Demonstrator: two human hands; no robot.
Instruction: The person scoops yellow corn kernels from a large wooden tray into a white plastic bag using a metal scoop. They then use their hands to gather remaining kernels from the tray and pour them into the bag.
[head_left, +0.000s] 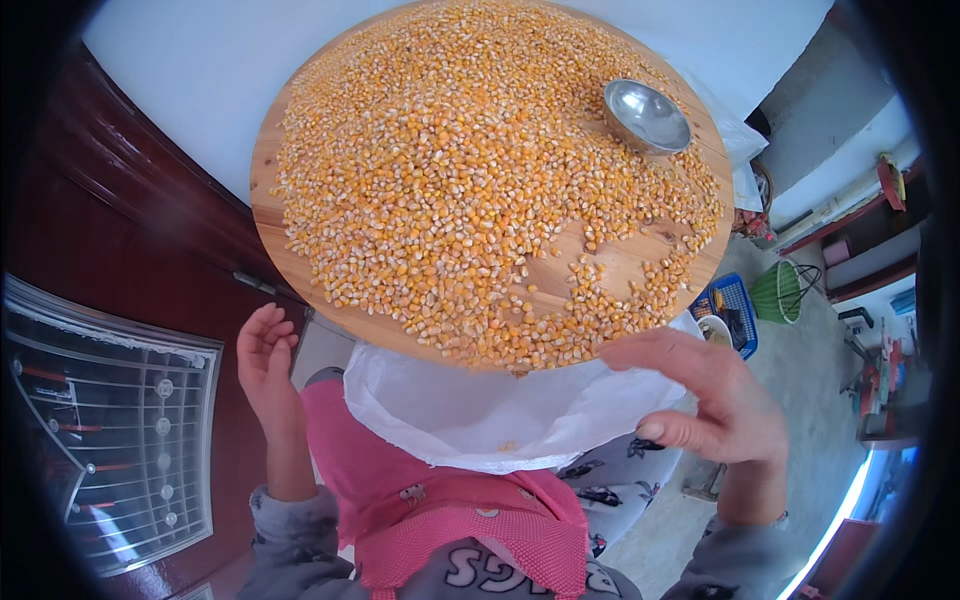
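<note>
Loose yellow corn kernels (450, 180) cover most of a round wooden tabletop (626, 262). A white woven sack (465, 405) hangs below the near edge with its mouth spread wide; a few kernels show on its inner side. My right hand (712, 397) is above the right side of the sack mouth, thumb and fingers apart, fingertips close to the table's edge and holding nothing. To the left of the table, my left hand (270, 360) is raised with loosely curled fingers and nothing in it. A shiny metal bowl (649, 116) rests tilted on the kernels at the far right.
A dark red door (150, 255) with a barred glass panel (120, 450) stands at the left. On the floor to the right are a blue plastic basket (735, 307) and a green woven basket (776, 292). Clear plastic sheeting (739, 150) hangs beyond the table.
</note>
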